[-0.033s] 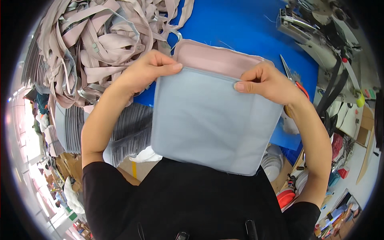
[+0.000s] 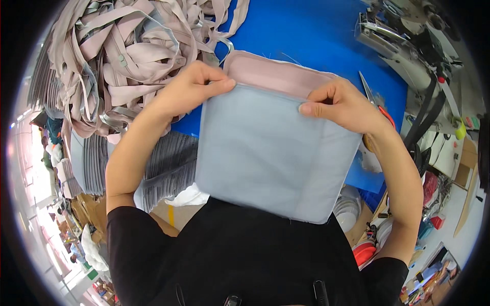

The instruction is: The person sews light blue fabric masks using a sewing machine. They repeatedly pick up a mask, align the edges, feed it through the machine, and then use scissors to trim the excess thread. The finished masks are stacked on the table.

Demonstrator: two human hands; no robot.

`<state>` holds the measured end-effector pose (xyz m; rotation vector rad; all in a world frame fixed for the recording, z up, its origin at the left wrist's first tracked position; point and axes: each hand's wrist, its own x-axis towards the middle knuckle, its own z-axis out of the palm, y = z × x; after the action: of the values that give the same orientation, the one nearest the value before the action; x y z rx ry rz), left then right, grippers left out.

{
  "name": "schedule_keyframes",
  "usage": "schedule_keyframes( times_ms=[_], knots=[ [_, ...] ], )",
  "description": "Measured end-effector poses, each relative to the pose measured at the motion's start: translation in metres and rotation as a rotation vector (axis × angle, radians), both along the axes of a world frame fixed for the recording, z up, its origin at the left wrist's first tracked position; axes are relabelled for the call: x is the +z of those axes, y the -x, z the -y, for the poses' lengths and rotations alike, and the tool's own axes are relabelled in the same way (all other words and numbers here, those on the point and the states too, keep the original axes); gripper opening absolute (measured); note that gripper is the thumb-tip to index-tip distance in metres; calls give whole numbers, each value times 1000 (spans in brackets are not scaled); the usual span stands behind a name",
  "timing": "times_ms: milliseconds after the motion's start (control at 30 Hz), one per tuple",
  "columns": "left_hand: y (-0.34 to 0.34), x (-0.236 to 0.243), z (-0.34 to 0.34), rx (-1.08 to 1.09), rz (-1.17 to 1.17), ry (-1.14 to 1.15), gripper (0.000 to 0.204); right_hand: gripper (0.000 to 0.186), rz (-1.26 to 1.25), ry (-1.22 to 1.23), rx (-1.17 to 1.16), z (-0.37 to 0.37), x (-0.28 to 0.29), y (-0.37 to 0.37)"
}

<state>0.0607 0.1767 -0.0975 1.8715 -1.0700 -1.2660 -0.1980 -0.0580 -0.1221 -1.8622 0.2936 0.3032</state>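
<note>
A light blue, roughly square fabric panel [image 2: 270, 153] with stitched edges hangs in front of me, its lower edge against my black shirt. My left hand [image 2: 196, 86] pinches its top edge near the left corner. Farther right on the same edge, the thumb and bent fingers of my right hand [image 2: 342, 104] are closed on the cloth. A pink fabric panel [image 2: 278, 75] with a raised, rounded border shows beyond that edge and seems to be joined to the blue one. How the two are joined underneath is hidden.
Tangled pink and grey fabric strips [image 2: 132, 56] are heaped at the far left of the blue tabletop [image 2: 301, 30]. Stacks of grey fabric pieces [image 2: 168, 163] stand below them. Orange-handled scissors [image 2: 380, 104] lie right of my right hand, near a sewing machine [image 2: 403, 56].
My left hand has shifted slightly up and to the right, and the left side of the blue panel has moved with it. My right hand has stayed nearly still.
</note>
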Motion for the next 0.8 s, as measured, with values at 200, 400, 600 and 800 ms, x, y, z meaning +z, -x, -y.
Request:
schedule_keyframes(
  times_ms=[200,400,600,800],
  knots=[
    [-14,-44,37,-67,909,471,28,22,428,605,-168,11,-32,-29],
    [-27,-55,56,-25,608,253,29,21,275,480,-225,20,-39,-37],
    [6,-4,23,-20,564,412,20,16,291,401,-278,-3,5,12],
    [26,34,15,-46,422,403,9,14,353,399,-354,-24,27,44]
  ],
)
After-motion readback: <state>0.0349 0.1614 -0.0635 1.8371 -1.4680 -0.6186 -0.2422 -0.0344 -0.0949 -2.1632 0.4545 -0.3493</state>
